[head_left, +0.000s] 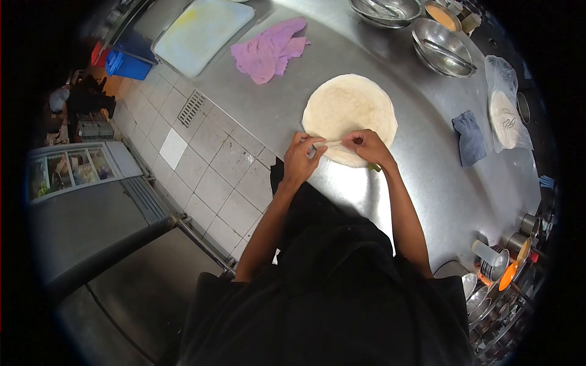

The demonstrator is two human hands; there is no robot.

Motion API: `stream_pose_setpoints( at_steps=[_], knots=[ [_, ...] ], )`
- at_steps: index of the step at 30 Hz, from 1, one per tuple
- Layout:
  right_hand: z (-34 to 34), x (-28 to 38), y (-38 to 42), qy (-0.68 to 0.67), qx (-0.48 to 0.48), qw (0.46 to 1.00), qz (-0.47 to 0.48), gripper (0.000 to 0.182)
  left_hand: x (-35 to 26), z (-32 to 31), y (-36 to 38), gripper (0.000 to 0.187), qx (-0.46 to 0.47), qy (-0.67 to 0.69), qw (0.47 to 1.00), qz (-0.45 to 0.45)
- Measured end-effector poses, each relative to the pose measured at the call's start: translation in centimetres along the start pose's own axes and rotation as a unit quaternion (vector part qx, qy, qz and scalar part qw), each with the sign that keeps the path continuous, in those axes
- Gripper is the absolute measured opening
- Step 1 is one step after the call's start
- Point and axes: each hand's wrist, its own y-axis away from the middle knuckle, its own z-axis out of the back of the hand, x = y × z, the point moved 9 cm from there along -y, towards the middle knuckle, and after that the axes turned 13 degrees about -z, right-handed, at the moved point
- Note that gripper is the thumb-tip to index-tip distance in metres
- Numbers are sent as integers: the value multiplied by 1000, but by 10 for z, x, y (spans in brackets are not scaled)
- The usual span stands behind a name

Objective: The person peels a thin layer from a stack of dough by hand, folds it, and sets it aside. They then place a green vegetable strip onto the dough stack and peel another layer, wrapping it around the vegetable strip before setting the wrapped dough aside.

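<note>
On the steel table in front of me lies a pale round flatbread (351, 107), perhaps the top of a stack. My left hand (303, 157) is at its near left edge, thumb and fingers pinching the rim. Beside it my right hand (368, 148) pinches the same near edge with curled fingers. Between the two hands a strip of the edge looks lifted or folded. Below the right hand a small green bit (374, 167) shows by the wrist; what it is I cannot make out.
A pink cloth (270, 50) and a white cutting board (202, 33) lie to the far left. Metal bowls (442, 47), a dark blue cloth (469, 138) and a plastic bag (505, 110) are on the right. Another person (79, 100) is across the tiled floor.
</note>
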Motion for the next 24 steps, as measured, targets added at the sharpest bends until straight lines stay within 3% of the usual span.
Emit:
stream_pose_setpoints(
  at_steps=[4, 7, 12, 15, 17, 18, 21, 24],
  knots=[
    [1, 1, 0, 5, 22, 1000, -5, 22, 6, -6, -13, 14, 66, -5, 998, 3],
    [1, -4, -5, 3, 18, 1000, 3, 22, 13, -13, -18, 14, 81, 74, 994, 21],
    [-1, 2, 2, -63, -1, 997, 37, 21, 22, -24, -16, 15, 91, 71, 993, 29],
    [-6, 2, 16, -45, -39, 997, 51, 15, 28, -26, -15, 14, 91, 84, 992, 31],
    [-10, 17, 40, 43, -149, 971, 183, 11, 31, -26, -11, 13, 95, 103, 989, 37],
    [-12, 37, 63, 154, -213, 940, 219, 7, 29, -25, -10, 13, 106, 100, 989, 36],
    [-23, 25, 79, 139, -294, 906, 272, 5, 25, -20, -9, 12, 133, 94, 986, 26],
    [-35, 14, 80, 174, -277, 911, 253, 11, 21, -20, -10, 12, 153, 93, 984, 5]
  ],
)
